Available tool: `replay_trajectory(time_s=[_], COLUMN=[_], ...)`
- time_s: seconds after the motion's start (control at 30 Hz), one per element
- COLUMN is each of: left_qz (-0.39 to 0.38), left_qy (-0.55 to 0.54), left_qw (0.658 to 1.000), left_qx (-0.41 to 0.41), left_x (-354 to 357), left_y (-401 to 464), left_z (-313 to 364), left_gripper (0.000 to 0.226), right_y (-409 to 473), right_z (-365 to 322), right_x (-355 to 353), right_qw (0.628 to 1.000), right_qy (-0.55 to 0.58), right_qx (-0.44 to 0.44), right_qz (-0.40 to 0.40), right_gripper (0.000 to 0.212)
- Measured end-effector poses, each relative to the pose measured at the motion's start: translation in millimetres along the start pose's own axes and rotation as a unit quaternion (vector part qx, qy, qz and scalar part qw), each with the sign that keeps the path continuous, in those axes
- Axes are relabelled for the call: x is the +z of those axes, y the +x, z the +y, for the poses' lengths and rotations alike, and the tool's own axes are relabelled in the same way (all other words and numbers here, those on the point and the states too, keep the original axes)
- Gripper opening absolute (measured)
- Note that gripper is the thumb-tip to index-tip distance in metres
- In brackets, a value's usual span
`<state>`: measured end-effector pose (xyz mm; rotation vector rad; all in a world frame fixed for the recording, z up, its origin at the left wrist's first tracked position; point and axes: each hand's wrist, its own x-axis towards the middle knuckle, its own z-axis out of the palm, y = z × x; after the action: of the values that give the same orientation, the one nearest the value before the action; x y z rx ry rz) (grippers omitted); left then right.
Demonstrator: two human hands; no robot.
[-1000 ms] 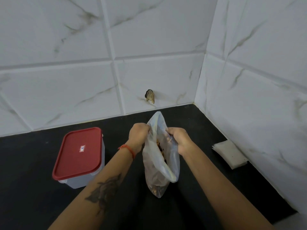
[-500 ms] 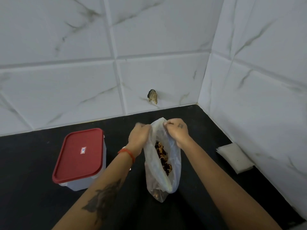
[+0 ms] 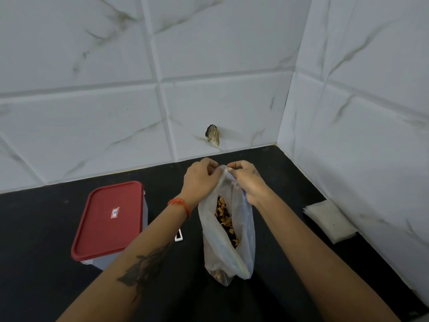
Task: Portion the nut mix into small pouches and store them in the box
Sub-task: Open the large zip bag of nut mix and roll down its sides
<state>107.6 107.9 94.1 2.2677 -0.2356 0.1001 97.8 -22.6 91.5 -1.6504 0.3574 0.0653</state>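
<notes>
Both hands pinch the top rim of a translucent plastic bag [image 3: 228,231] at centre frame: the left hand [image 3: 200,180] has its fingers curled on the left side of the rim, the right hand [image 3: 247,180] has its fingertips closed on the right side, the two hands nearly meeting. The bag hangs below them toward the black countertop [image 3: 34,263]; whether its lower end touches the surface cannot be told. The nut mix [image 3: 225,219], brown and tan pieces, shows through the open mouth, with more gathered at the bottom corner.

The countertop fills the lower frame, bounded by white marble-pattern wall tiles [image 3: 81,112] behind and to the right. At lower left stands the box [image 3: 109,220], translucent, with its red lid fitted; a small white label sits at the lid's centre, its print too small to read. At right frame, against the wall, lies a flat stack of small pouches [image 3: 330,220]. A small white object [image 3: 178,235] lies between the box and the bag, partly hidden by the left forearm. An orange thread band [image 3: 180,204] circles the left wrist.
</notes>
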Motion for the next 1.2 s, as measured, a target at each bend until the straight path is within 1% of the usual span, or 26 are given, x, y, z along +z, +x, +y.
replay_trajectory(time_s=[0.07,0.1,0.17,0.23,0.27,0.3,0.33,0.37,0.43,0.47,0.5,0.53,0.57,0.63,0.67,0.7,0.73,0.77,0.8,0.83,0.9,0.97,1.03,1.1,1.13,1.2], left_qz=[-0.014,-0.018,-0.017,-0.017,-0.023,-0.033,-0.044,-0.053,-0.087,-0.120,-0.155,-0.182,-0.193,-0.189,-0.171,-0.144,-0.103,-0.047,0.005,0.042,0.083,0.107,0.140,0.143,0.133,0.113], left_qy=[0.026,0.046,0.082,0.089,0.068,0.028,-0.035,-0.113,-0.243,-0.291,-0.338,-0.376,-0.406,-0.430,-0.403,-0.334,-0.217,-0.091,0.005,0.057,0.085,0.086,0.070,0.078,0.091,0.131], left_qw=[0.998,0.996,0.993,0.995,0.997,0.999,0.996,0.984,0.941,0.914,0.884,0.856,0.833,0.821,0.847,0.897,0.954,0.989,0.999,0.997,0.993,0.990,0.987,0.985,0.985,0.982], left_qx=[0.054,0.075,0.084,0.050,0.018,-0.024,-0.074,-0.125,-0.221,-0.257,-0.285,-0.305,-0.321,-0.324,-0.302,-0.251,-0.180,-0.106,-0.049,-0.020,0.002,0.009,0.035,0.057,0.061,0.079], left_x=[2,2,-1,-5,-6,-7,-7,-7,-9,-9,-9,-11,-11,-9,-7,-4,-2,0,1,1,6,9,9,6,5,3], left_y=[-6,-7,-3,3,6,8,9,9,10,11,12,11,12,11,10,9,7,2,-3,-6,-11,-17,-23,-24,-24,-22], left_z=[1,1,-2,-6,-7,-8,-7,-6,-3,-4,-7,-9,-10,-11,-10,-9,-5,-1,4,6,5,3,4,4,3,-3], left_gripper=[0.027,0.025,0.022,0.027,0.029,0.030,0.029,0.027,0.022,0.018,0.017,0.017,0.018,0.021,0.026,0.032,0.038,0.044,0.047,0.047,0.042,0.042,0.045,0.057,0.055,0.035], right_y=[2,3,2,1,1,2,3,3,0,-2,-2,0,2,10,13,17,19,19,19,18,16,14,12,11,12,12], right_z=[1,1,-2,-3,-3,-1,1,5,13,17,20,22,22,17,15,14,13,13,12,11,9,10,12,12,12,11], right_x=[0,1,0,-3,-4,-5,-6,-6,-3,-1,1,2,2,3,4,5,6,7,8,9,11,13,12,9,7,4], right_qw=[1.000,1.000,1.000,0.999,0.999,0.999,0.996,0.979,0.908,0.877,0.859,0.854,0.865,0.904,0.917,0.926,0.934,0.942,0.952,0.963,0.976,0.978,0.973,0.966,0.965,0.965], right_qy=[0.001,-0.007,-0.021,-0.010,-0.004,-0.020,-0.076,-0.157,-0.293,-0.334,-0.360,-0.376,-0.375,-0.345,-0.331,-0.318,-0.303,-0.280,-0.248,-0.210,-0.155,-0.143,-0.159,-0.179,-0.180,-0.177], right_qx=[-0.017,-0.020,-0.004,0.025,0.032,0.014,-0.038,-0.118,-0.279,-0.327,-0.350,-0.351,-0.328,-0.251,-0.221,-0.202,-0.190,-0.183,-0.177,-0.170,-0.150,-0.149,-0.167,-0.181,-0.184,-0.185], right_qz=[0.008,0.009,-0.001,-0.027,-0.036,-0.026,0.003,0.045,0.104,0.108,0.099,0.083,0.063,0.028,0.024,0.024,0.025,0.025,0.024,0.020,0.013,0.014,0.027,0.049,0.055,0.056], right_gripper=[0.020,0.020,0.021,0.021,0.020,0.018,0.019,0.023,0.035,0.038,0.038,0.037,0.036,0.037,0.037,0.036,0.033,0.028,0.024,0.020,0.016,0.014,0.011,0.009,0.009,0.010])
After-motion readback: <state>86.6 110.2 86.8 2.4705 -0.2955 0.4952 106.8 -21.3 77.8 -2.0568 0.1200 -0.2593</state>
